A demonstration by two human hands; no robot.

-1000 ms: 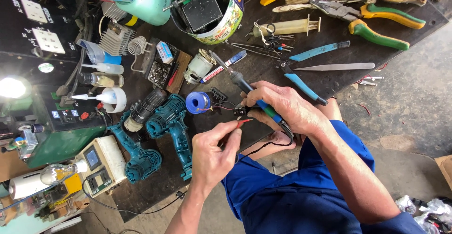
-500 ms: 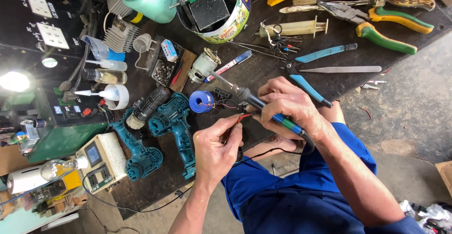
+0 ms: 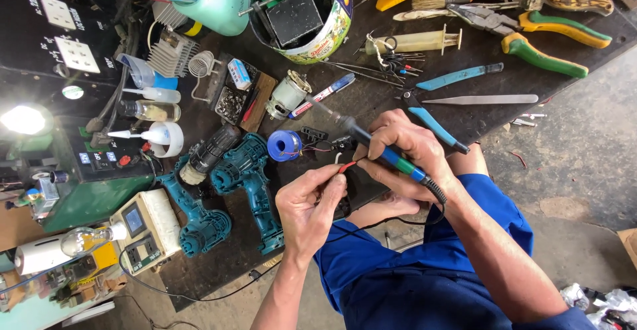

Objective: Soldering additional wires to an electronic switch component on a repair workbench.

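My right hand [image 3: 405,147] grips a soldering iron [image 3: 391,156] with a blue and green handle; its metal tip points up-left toward a small motor [image 3: 286,95]. My left hand [image 3: 310,204] pinches a thin red wire [image 3: 346,166] just under the iron's shaft. A blue spool of solder [image 3: 284,145] stands just left of the hands, beside a small black part [image 3: 313,133] with thin wires. The iron's black cord [image 3: 371,224] loops down past my wrist over my blue trousers.
Two teal drill bodies [image 3: 249,184] lie left of my left hand. A tin can [image 3: 335,28], syringe [image 3: 415,41], blue cutters [image 3: 434,128], green-handled pliers [image 3: 531,35] and a metal blade [image 3: 488,99] lie farther back. A green power unit [image 3: 86,171] and lit lamp [image 3: 23,119] stand left.
The view has shifted slightly. My right hand has swung the soldering iron's tip up-left, away from the red wire, which my left hand keeps pinched.
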